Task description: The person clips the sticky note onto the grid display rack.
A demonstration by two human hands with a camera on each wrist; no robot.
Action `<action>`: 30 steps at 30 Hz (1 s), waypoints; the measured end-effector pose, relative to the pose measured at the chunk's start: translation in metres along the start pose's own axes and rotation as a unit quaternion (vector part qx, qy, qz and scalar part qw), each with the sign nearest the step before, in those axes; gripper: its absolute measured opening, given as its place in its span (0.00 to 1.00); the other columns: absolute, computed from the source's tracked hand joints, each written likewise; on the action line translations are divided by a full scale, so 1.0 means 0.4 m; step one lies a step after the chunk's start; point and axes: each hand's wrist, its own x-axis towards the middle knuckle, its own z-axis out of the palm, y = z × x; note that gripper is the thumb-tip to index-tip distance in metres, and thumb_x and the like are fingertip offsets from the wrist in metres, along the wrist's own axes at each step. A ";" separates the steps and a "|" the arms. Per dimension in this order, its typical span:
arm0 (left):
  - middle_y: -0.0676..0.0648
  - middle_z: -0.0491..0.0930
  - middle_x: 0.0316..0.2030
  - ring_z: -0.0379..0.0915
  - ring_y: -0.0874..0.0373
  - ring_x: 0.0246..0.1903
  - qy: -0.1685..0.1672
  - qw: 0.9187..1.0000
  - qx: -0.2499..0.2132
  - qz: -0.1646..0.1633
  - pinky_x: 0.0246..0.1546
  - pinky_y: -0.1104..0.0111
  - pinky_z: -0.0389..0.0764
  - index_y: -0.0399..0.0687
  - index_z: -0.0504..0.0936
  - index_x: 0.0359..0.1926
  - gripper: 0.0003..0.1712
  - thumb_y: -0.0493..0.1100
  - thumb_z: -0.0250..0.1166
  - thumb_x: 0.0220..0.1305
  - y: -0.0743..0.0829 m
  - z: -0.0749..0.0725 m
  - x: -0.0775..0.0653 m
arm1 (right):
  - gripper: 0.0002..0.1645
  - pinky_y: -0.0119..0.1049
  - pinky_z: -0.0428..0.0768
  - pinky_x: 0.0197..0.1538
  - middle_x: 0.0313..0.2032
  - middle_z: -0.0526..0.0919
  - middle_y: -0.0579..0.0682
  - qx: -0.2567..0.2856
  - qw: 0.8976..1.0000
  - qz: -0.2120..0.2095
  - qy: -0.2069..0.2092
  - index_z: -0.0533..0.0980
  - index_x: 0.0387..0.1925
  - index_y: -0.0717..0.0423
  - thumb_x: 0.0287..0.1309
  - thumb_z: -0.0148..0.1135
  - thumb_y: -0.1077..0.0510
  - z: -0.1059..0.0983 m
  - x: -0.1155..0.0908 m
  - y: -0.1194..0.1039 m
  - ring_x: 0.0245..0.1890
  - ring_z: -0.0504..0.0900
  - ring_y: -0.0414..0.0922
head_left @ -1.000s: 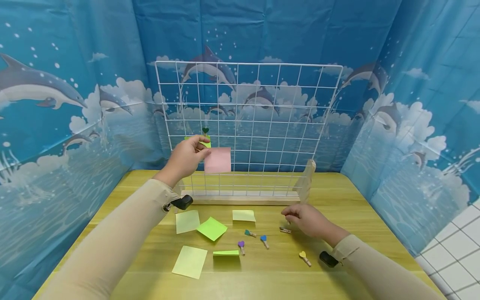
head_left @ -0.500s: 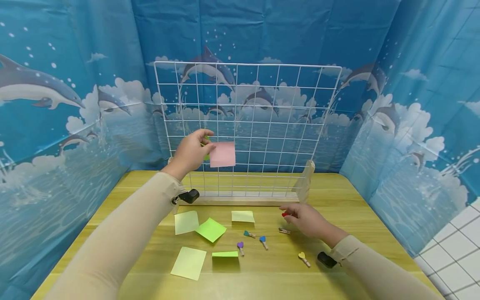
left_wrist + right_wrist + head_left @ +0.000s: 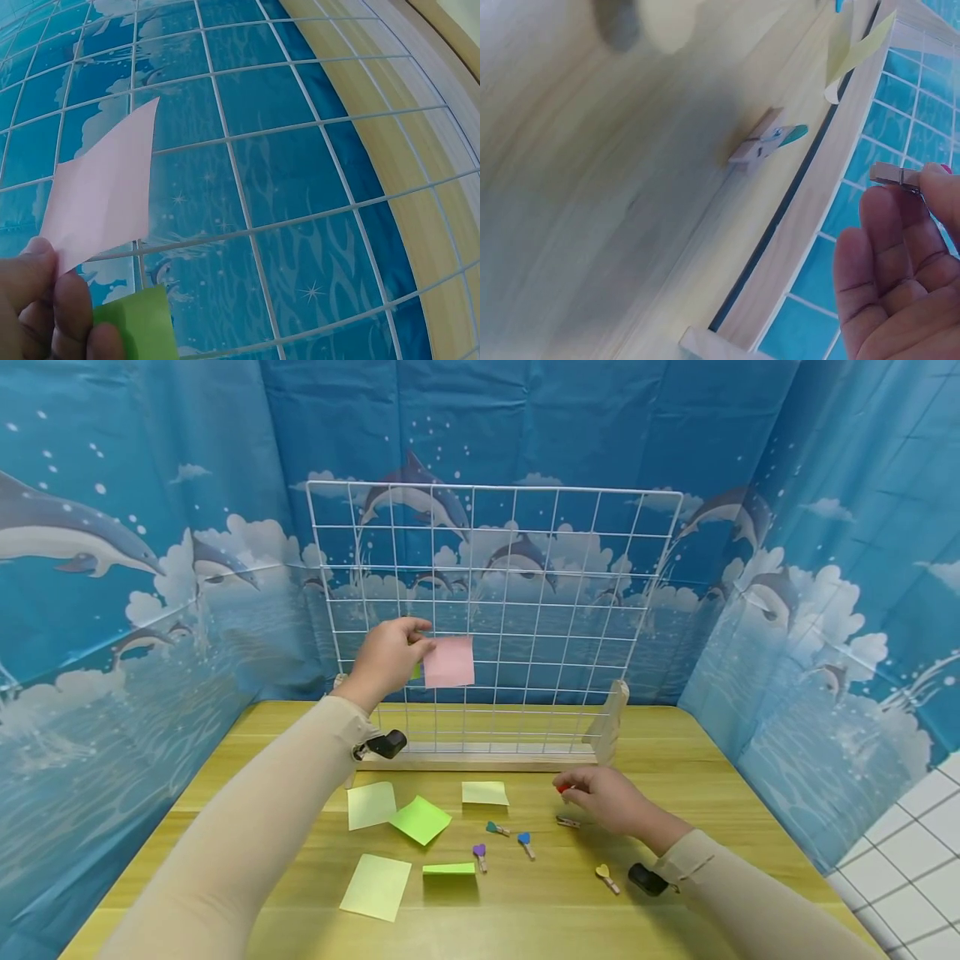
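My left hand [image 3: 386, 660] pinches a pink sticky note [image 3: 450, 662] by its edge, holding it up in front of the white wire grid [image 3: 495, 487]. Behind those fingers, a green sticky note [image 3: 142, 322] on the grid is mostly hidden in the head view. Over the table at the right, my right hand [image 3: 611, 800] pinches a small wooden clothespin [image 3: 889, 174] between thumb and fingers. Its red top [image 3: 562, 788] peeks out at the fingertips. Just below that hand, another clothespin [image 3: 567, 822] lies on the table.
Yellow and green sticky notes [image 3: 421, 820] lie on the left and middle of the table. Clothespins with heart tops, including a purple one [image 3: 480, 857], a blue one [image 3: 527, 845] and a yellow one [image 3: 607, 878], lie nearby. A wooden base [image 3: 480, 762] supports the grid.
My left hand has moved up and slightly right with the pink sticky note. The red-topped clothespin has come into sight in my right hand, which has shifted slightly left.
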 end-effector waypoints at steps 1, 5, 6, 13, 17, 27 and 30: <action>0.49 0.86 0.52 0.76 0.52 0.26 0.002 1.000 0.001 -0.001 0.24 0.63 0.72 0.55 0.77 0.72 0.24 0.53 0.59 0.81 0.002 0.001 0.001 | 0.12 0.37 0.84 0.44 0.51 0.89 0.49 0.001 1.000 -0.003 0.002 0.85 0.54 0.55 0.74 0.63 0.59 0.000 0.000 -0.003 0.45 0.85 0.40; 0.50 0.86 0.50 0.77 0.54 0.27 0.009 1.000 0.014 -0.004 0.25 0.63 0.72 0.55 0.78 0.71 0.23 0.52 0.59 0.81 0.009 0.001 0.005 | 0.11 0.35 0.84 0.43 0.49 0.89 0.48 0.013 1.000 -0.009 0.004 0.85 0.52 0.55 0.74 0.63 0.58 0.000 0.000 -0.020 0.44 0.85 0.40; 0.50 0.86 0.50 0.77 0.53 0.28 0.010 1.000 0.018 -0.005 0.25 0.63 0.73 0.54 0.78 0.70 0.23 0.52 0.59 0.81 0.011 0.001 0.006 | 0.11 0.35 0.84 0.43 0.48 0.89 0.48 0.015 1.000 -0.012 0.003 0.85 0.53 0.56 0.74 0.63 0.59 -0.001 0.001 -0.025 0.43 0.85 0.40; 0.49 0.87 0.52 0.80 0.54 0.33 0.022 0.999 0.026 -0.016 0.27 0.63 0.73 0.54 0.80 0.69 0.22 0.52 0.58 0.81 0.026 0.001 0.008 | 0.13 0.40 0.87 0.49 0.48 0.87 0.48 0.043 0.999 0.004 0.006 0.84 0.56 0.56 0.77 0.59 0.61 -0.010 0.012 -0.055 0.48 0.87 0.44; 0.49 0.87 0.54 0.80 0.54 0.34 0.028 0.999 0.029 -0.020 0.27 0.62 0.72 0.54 0.81 0.68 0.22 0.52 0.58 0.81 0.029 0.004 0.010 | 0.15 0.43 0.87 0.51 0.51 0.87 0.52 0.054 0.998 0.000 0.013 0.83 0.58 0.56 0.78 0.58 0.61 -0.024 0.021 -0.073 0.51 0.87 0.48; 0.50 0.87 0.58 0.80 0.53 0.29 0.035 0.998 0.027 -0.037 0.22 0.64 0.68 0.55 0.81 0.69 0.22 0.53 0.58 0.81 0.028 0.016 0.018 | 0.13 0.44 0.87 0.51 0.48 0.89 0.50 0.081 0.996 -0.017 0.029 0.83 0.56 0.56 0.78 0.58 0.59 -0.049 0.035 -0.105 0.49 0.88 0.49; 0.50 0.87 0.58 0.82 0.55 0.35 0.042 0.998 0.025 -0.036 0.24 0.64 0.71 0.55 0.83 0.67 0.21 0.53 0.58 0.81 0.026 0.021 0.019 | 0.13 0.42 0.87 0.51 0.47 0.90 0.49 0.086 0.996 -0.015 0.030 0.83 0.56 0.55 0.78 0.58 0.59 -0.048 0.037 -0.110 0.47 0.88 0.45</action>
